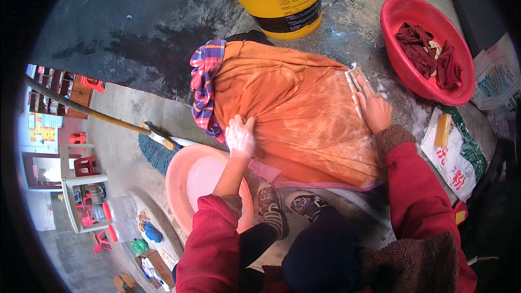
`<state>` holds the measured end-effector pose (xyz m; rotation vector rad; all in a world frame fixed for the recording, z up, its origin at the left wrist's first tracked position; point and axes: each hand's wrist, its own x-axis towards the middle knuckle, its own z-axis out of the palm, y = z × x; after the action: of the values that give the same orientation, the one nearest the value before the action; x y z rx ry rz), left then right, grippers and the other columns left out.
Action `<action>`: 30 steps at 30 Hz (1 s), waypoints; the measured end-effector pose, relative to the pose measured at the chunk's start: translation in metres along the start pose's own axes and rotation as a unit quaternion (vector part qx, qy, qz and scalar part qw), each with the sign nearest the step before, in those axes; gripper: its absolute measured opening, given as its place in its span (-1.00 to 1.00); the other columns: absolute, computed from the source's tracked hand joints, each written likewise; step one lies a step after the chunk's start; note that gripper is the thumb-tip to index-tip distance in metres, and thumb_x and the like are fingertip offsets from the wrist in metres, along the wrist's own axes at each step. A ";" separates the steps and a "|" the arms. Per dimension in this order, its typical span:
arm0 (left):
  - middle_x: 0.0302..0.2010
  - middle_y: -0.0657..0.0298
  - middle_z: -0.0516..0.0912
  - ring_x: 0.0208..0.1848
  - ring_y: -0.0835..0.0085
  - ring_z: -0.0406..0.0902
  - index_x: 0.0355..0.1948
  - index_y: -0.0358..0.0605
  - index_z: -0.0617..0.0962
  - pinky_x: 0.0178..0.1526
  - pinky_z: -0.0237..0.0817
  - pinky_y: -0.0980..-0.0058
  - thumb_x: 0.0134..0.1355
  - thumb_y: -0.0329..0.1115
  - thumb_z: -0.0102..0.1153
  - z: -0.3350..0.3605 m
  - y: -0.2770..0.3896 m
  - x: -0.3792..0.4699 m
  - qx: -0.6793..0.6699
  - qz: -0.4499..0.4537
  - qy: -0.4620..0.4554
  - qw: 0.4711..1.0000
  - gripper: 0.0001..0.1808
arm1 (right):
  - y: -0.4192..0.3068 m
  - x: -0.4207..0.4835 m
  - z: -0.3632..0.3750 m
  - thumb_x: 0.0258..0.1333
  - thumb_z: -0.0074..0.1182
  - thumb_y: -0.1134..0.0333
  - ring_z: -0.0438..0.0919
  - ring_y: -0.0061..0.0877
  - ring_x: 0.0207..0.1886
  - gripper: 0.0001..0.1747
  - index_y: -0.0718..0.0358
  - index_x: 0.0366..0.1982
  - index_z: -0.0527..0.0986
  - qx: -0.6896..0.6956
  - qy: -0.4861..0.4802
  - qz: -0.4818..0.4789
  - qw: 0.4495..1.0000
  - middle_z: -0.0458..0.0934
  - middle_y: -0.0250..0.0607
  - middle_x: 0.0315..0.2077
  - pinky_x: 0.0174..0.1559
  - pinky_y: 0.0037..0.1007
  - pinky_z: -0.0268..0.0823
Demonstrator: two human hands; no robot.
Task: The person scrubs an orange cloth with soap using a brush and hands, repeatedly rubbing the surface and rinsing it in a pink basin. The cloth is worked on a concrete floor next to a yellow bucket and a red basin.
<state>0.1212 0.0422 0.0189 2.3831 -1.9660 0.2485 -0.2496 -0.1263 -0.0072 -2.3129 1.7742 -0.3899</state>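
Note:
A wet orange cloth point(301, 101) with pale, soapy patches lies spread over a low surface before me. Suds coat my left hand point(240, 136), which is closed on a bunched fold at the cloth's left side. My right hand point(372, 108) holds a scrub brush point(357, 79), with its bristles and foam against the cloth's right edge. Blue and pink plaid fabric point(203, 89) sits bunched at the left end of the cloth. Beside my left forearm is a pink basin point(179, 187) of cloudy water.
A yellow bucket point(276, 0) stands beyond the cloth. Dark red garments point(413, 49) lie in a red basin point(388, 44) at upper right. A yellow soap bar point(442, 130) rests on a printed plastic bag point(452, 167). At left, a long-handled mop point(152, 152) lies near the pink basin.

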 end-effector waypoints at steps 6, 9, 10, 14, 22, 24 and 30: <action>0.08 0.01 0.60 0.11 0.00 0.53 0.08 -0.10 0.63 0.06 0.39 0.03 0.07 -0.47 0.22 -0.012 0.086 0.021 -0.160 0.076 0.155 0.972 -0.53 | 0.003 0.002 0.001 0.44 -0.05 -0.06 0.66 0.07 -0.39 -0.36 -0.37 0.48 0.19 0.002 0.005 -0.006 1.000 0.63 0.19 -0.42 -0.32 0.06 0.50; 0.25 -0.10 0.51 0.24 -0.08 0.47 0.25 -0.18 0.53 0.27 0.33 0.05 0.19 -0.32 0.25 0.009 0.148 0.019 -0.279 0.105 0.072 0.952 -0.43 | -0.002 -0.002 -0.004 0.44 -0.04 -0.03 0.65 0.08 -0.39 -0.37 -0.35 0.48 0.21 0.022 -0.007 0.000 1.000 0.62 0.20 -0.43 -0.33 0.07 0.48; 0.46 -0.15 0.28 0.46 -0.15 0.24 0.43 -0.19 0.36 0.44 0.11 -0.07 0.19 -0.04 0.33 0.032 0.153 0.012 -0.261 0.095 0.032 0.960 -0.16 | -0.012 -0.005 -0.011 0.44 -0.03 -0.03 0.65 0.08 -0.39 -0.37 -0.33 0.48 0.21 0.038 -0.026 0.002 0.999 0.62 0.21 -0.41 -0.34 0.07 0.48; 0.64 -0.08 -0.21 0.66 -0.08 -0.32 0.61 -0.13 -0.04 0.54 -0.39 -0.29 -0.05 0.51 0.32 0.025 0.165 -0.012 -0.165 -0.019 -0.163 0.973 0.44 | -0.062 -0.076 -0.027 0.43 0.01 0.06 0.65 0.08 -0.39 -0.39 -0.21 0.45 0.27 0.082 -0.100 -0.089 0.988 0.61 0.30 -0.28 -0.34 0.10 0.46; 0.63 -0.12 -0.26 0.66 -0.14 -0.37 0.60 -0.19 -0.10 0.54 -0.42 -0.29 -0.11 0.55 0.33 0.012 0.189 -0.006 -0.174 -0.031 -0.189 0.966 0.53 | -0.075 -0.017 -0.019 0.40 0.03 0.22 0.66 0.13 -0.23 -0.45 -0.04 0.39 0.36 0.163 -0.066 -0.050 0.983 0.58 0.12 0.11 -0.21 0.08 0.49; 0.63 -0.15 -0.29 0.65 -0.17 -0.41 0.60 -0.22 -0.12 0.53 -0.42 -0.31 -0.14 0.58 0.32 0.016 0.178 -0.012 -0.142 -0.043 -0.207 0.967 0.56 | -0.083 -0.073 -0.035 0.40 0.03 0.21 0.66 0.11 -0.22 -0.46 -0.05 0.38 0.37 0.117 -0.092 -0.082 0.986 0.62 0.14 0.03 -0.18 0.07 0.49; 0.63 -0.17 -0.34 0.65 -0.20 -0.44 0.61 -0.18 -0.14 0.51 -0.40 -0.35 -0.09 0.62 0.24 0.017 0.177 -0.012 -0.151 -0.027 -0.208 0.966 0.53 | -0.059 -0.053 -0.020 0.40 0.03 0.09 0.67 0.04 -0.36 -0.45 -0.07 0.37 0.37 0.104 -0.073 -0.064 0.990 0.69 0.14 -0.33 -0.29 0.02 0.51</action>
<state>-0.0528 0.0173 -0.0124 2.4187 -1.9021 -0.5592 -0.2149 -0.0595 0.0257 -2.2514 1.4488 -0.3949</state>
